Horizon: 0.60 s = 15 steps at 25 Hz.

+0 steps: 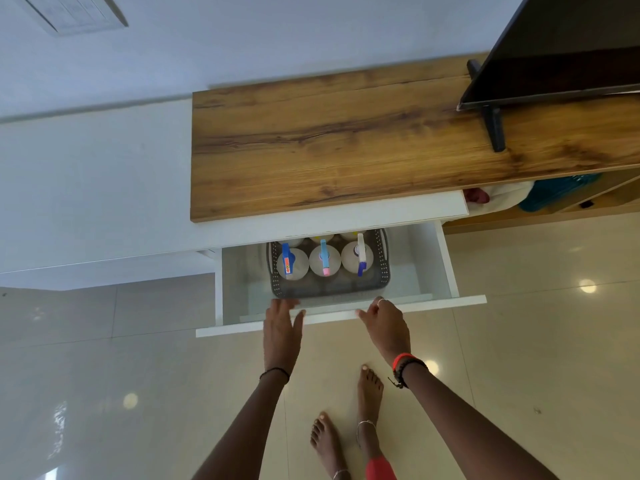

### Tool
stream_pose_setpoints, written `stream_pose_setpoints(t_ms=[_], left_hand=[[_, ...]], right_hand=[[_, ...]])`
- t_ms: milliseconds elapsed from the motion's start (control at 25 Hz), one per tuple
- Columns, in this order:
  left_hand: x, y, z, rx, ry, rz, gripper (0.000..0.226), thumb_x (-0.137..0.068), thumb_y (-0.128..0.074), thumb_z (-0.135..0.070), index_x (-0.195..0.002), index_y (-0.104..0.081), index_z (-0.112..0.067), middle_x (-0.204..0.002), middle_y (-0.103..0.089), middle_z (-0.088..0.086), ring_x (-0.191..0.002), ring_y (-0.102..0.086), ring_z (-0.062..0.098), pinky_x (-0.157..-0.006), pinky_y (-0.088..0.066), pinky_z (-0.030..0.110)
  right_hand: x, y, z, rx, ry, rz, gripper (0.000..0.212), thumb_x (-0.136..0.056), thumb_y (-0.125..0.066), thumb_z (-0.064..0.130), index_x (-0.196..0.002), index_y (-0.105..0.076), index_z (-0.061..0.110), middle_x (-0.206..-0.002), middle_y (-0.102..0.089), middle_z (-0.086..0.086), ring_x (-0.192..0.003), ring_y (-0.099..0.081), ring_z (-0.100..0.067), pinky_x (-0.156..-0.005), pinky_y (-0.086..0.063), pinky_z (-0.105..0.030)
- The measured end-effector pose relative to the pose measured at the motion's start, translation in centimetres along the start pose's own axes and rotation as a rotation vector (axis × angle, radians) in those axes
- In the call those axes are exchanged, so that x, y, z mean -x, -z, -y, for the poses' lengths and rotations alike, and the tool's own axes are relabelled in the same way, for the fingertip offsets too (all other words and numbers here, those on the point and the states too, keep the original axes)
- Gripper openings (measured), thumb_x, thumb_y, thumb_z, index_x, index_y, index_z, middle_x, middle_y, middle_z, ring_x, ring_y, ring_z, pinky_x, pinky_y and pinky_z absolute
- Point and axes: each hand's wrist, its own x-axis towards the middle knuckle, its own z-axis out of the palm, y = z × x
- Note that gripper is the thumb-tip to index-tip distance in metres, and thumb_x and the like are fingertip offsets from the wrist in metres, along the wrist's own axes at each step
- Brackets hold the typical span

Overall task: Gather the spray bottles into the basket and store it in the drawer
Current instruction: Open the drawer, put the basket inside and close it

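grey basket (330,287) of upright spray bottles (325,259), inside open white drawer (446,261)

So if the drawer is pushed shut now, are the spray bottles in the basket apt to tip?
Probably not. The spray bottles stand upright, packed side by side in the grey basket, so they likely brace each other. The basket sits in the wider drawer with gaps at both sides, so a hard push might slide it.

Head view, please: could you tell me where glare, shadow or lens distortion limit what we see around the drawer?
In the head view, round light glare dots the glossy floor; the wide lens skews the wooden top; the basket is evenly lit in the drawer, but its back row of bottles sits shaded under the white panel.
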Motion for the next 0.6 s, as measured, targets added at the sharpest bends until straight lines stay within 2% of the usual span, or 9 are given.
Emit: stream_pose_setpoints(t_ms=[80, 120, 160, 200, 280, 360, 480, 560, 600], left_hand=[[0.2, -0.2, -0.9, 0.34, 0.431, -0.359, 0.029, -0.088, -0.064, -0.015, -0.111, -0.054, 0.001, -0.106, -0.053, 0.014, -0.095, -0.052, 0.022, -0.095, -0.049, 0.044], [0.1, -0.2, -1.2, 0.55, 0.692, -0.461, 0.036, -0.089, -0.064, -0.016, -0.115, -0.051, 0.005, -0.11, -0.053, 0.018, -0.097, -0.054, 0.027, -0.098, -0.047, 0.046], [0.0, -0.3, -1.2, 0.732, 0.915, -0.462, 0.044, -0.09, -0.063, -0.02, -0.121, -0.047, 0.007, -0.12, -0.052, 0.023, -0.103, -0.055, 0.032, -0.101, -0.045, 0.044], [0.0, -0.4, -1.4, 0.87, 1.067, -0.374, 0.052, -0.092, -0.059, -0.026, -0.129, -0.042, 0.006, -0.13, -0.05, 0.024, -0.109, -0.055, 0.033, -0.102, -0.044, 0.042], [0.0, -0.5, -1.5, 1.083, 1.125, -0.188, 0.055, -0.096, -0.051, -0.031, -0.136, -0.039, 0.004, -0.139, -0.048, 0.021, -0.118, -0.056, 0.032, -0.105, -0.044, 0.042], [-0.3, -0.4, -1.5, 1.179, 1.098, -0.166, 0.048, -0.099, -0.047, -0.023, -0.136, -0.039, 0.006, -0.141, -0.046, 0.022, -0.125, -0.053, 0.036, -0.106, -0.044, 0.043], [-0.5, 0.1, -1.6, 1.184, 1.048, -0.164, 0.044, -0.1, -0.044, -0.013, -0.136, -0.037, 0.01, -0.143, -0.042, 0.028, -0.129, -0.048, 0.039, -0.103, -0.046, 0.038], [-0.5, 0.3, -1.6, 1.085, 1.026, -0.114, 0.044, -0.1, -0.042, -0.011, -0.136, -0.037, 0.014, -0.143, -0.043, 0.028, -0.131, -0.046, 0.036, -0.094, -0.05, 0.025], [-0.5, 0.2, -1.4, 1.068, 1.038, -0.128, 0.043, -0.1, -0.042, -0.012, -0.135, -0.039, 0.014, -0.142, -0.044, 0.027, -0.131, -0.047, 0.034, -0.097, -0.048, 0.023]], right_hand=[[-0.3, 0.0, 0.0, -0.337, -0.271, -0.166, 0.022, -0.084, -0.069, 0.014, -0.083, -0.049, 0.005, -0.075, -0.057, -0.006, -0.074, -0.06, -0.025, -0.079, -0.055, -0.041], [-0.5, 0.0, -0.1, -0.509, -0.444, -0.232, 0.023, -0.084, -0.069, 0.01, -0.093, -0.05, 0.0, -0.084, -0.06, -0.013, -0.08, -0.063, -0.031, -0.082, -0.055, -0.045], [-0.5, 0.0, -0.2, -0.669, -0.605, -0.257, 0.029, -0.084, -0.068, 0.007, -0.105, -0.05, -0.004, -0.093, -0.061, -0.02, -0.081, -0.064, -0.033, -0.079, -0.057, -0.043], [-0.5, 0.0, -0.4, -0.8, -0.71, -0.261, 0.036, -0.085, -0.067, 0.005, -0.114, -0.049, -0.006, -0.095, -0.061, -0.022, -0.078, -0.063, -0.031, -0.075, -0.057, -0.037], [-0.7, 0.1, -0.3, -0.973, -0.776, -0.273, 0.039, -0.088, -0.062, 0.002, -0.123, -0.049, -0.006, -0.087, -0.06, -0.016, -0.076, -0.061, -0.026, -0.077, -0.054, -0.03], [-1.2, 0.2, -0.1, -1.071, -0.795, -0.293, 0.034, -0.091, -0.058, 0.0, -0.123, -0.051, -0.007, -0.077, -0.055, -0.008, -0.069, -0.06, -0.02, -0.086, -0.052, -0.03], [-1.3, 0.6, 0.0, -1.208, -0.824, -0.3, 0.028, -0.092, -0.054, -0.004, -0.12, -0.052, -0.006, -0.076, -0.053, -0.005, -0.066, -0.056, -0.014, -0.097, -0.05, -0.034], [-1.1, 0.6, 0.0, -1.261, -0.837, -0.296, 0.033, -0.092, -0.054, -0.003, -0.125, -0.05, -0.007, -0.078, -0.054, -0.005, -0.07, -0.058, -0.015, -0.096, -0.049, -0.032], [-1.1, 0.5, 0.1, -1.262, -0.84, -0.292, 0.034, -0.093, -0.054, -0.002, -0.126, -0.05, -0.006, -0.078, -0.055, -0.004, -0.073, -0.06, -0.016, -0.094, -0.049, -0.031]])
